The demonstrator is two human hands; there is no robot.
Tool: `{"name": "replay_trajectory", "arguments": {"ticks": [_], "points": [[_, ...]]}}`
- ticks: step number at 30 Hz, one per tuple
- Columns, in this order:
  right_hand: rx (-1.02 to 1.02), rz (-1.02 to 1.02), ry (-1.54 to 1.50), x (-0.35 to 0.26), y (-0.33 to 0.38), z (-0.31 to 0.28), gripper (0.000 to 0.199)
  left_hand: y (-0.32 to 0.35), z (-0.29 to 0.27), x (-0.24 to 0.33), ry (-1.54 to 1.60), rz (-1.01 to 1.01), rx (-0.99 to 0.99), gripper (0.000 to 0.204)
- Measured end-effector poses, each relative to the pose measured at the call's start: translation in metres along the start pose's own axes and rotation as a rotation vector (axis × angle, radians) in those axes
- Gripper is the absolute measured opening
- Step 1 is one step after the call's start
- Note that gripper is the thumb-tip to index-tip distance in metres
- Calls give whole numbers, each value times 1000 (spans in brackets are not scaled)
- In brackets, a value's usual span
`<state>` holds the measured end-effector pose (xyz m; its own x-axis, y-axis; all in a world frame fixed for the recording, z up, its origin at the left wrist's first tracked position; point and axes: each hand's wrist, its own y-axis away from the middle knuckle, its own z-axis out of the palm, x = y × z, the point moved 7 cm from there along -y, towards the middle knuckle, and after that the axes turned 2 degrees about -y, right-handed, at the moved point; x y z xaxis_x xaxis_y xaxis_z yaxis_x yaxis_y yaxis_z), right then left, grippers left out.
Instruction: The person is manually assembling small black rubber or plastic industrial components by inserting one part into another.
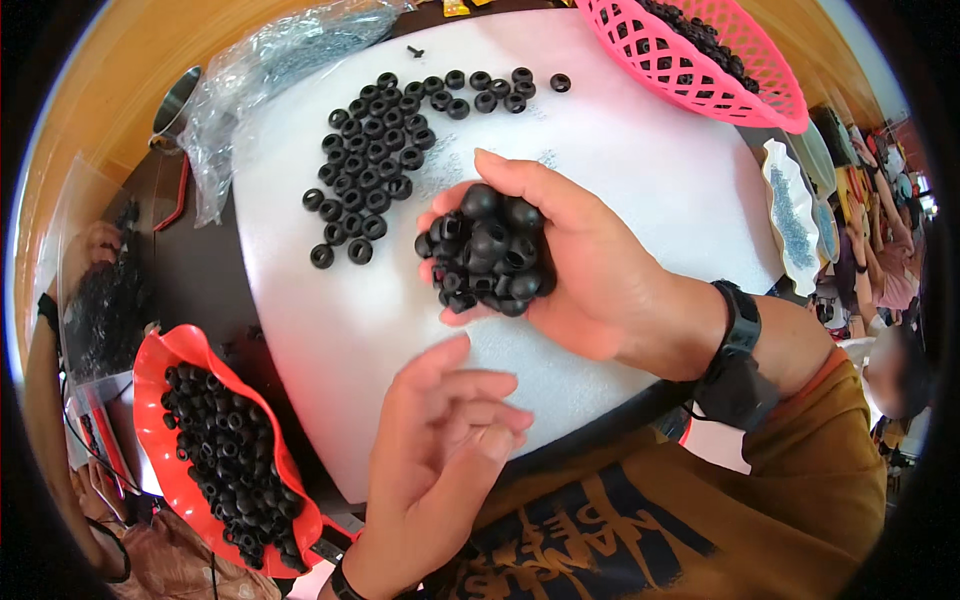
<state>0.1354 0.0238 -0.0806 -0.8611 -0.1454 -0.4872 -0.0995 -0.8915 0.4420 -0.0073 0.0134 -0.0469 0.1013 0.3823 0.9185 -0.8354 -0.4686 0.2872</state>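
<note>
Right hand: the right hand (570, 270) sits at the centre of the frame, palm up and cupped, holding a heaped pile of black rubber rings (487, 252) against its curled fingers.
Left hand: the left hand (445, 440) hovers just below, in the lower middle of the frame, fingers loosely bent and holding nothing (its fingertips are near the right palm, not touching the pile).
Wrist: a black wristband (735, 355) wraps the right wrist at right centre.
Work surface: a white foam sheet (640, 150) covers the table under both hands.
Laid-out rings: more black rings (375, 165) lie flat in rows on the sheet, upper left of centre, well apart from the hands.
Red tray: a red tray (160, 360) at lower left is full of the same rings.
Pink basket: a pink mesh basket (700, 75) at the upper right holds dark pieces.
Plastic bag: a clear plastic bag (250, 80) lies crumpled at the upper left edge of the sheet.
</note>
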Motion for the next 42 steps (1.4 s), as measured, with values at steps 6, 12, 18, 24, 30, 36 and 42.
{"name": "replay_trajectory", "arguments": {"ticks": [6, 12, 18, 24, 30, 36, 42], "points": [[48, -340, 425, -35, -8, -1, 37, -43, 12, -7, 181, -39, 177, 65], [-60, -431, 513, -36, -6, 2, 27, -53, 2, -14, 299, -91, 19, 69], [-135, -603, 734, -44, 0, 7, 25, -54, -5, -15, 250, -132, 113, 71], [-128, -672, 702, -47, 1, 7, 27, -55, -7, -8, 396, -16, 9, 51], [-92, -644, 620, -49, 4, 3, 27, -41, -18, -15, 310, -117, 248, 70], [-95, -578, 515, -52, 5, -2, 25, -35, -21, -14, 315, -111, 92, 61], [-109, -570, 714, -49, 8, 8, 23, -21, -29, -6, 207, -112, 276, 74]]}}
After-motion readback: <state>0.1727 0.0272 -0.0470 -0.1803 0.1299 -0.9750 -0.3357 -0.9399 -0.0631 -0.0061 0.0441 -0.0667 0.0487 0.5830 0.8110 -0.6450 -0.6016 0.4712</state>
